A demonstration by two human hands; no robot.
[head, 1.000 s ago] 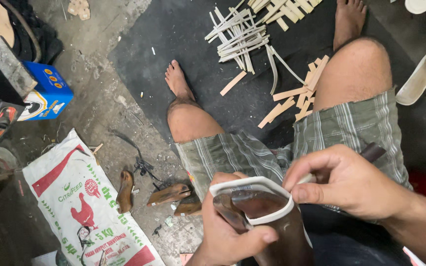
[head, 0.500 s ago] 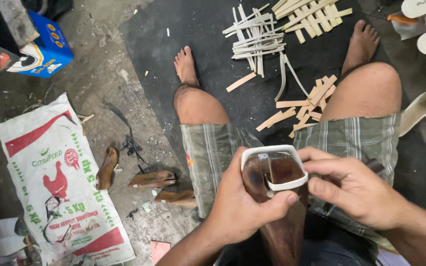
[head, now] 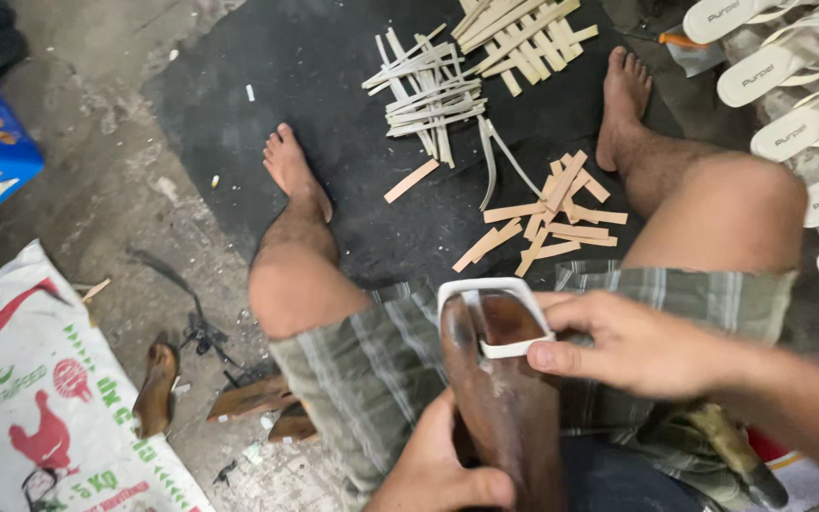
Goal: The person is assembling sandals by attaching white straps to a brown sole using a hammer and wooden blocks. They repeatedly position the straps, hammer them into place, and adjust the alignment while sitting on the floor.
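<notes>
I sit on the floor; my left hand [head: 443, 474] grips a brown wooden foot form [head: 500, 398] on my lap, fingers clamped. My right hand [head: 632, 346] pinches a white strap [head: 493, 289] looped over its top, seemingly mid-fitting. Tan strips [head: 547, 213] lie far beyond.

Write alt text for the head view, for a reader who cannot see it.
A seated barefoot person's left hand grips a dark brown wooden foot-shaped form while the right hand presses a white strap loop around its tip. Tan and white cut strips litter the black floor mat ahead.
</notes>
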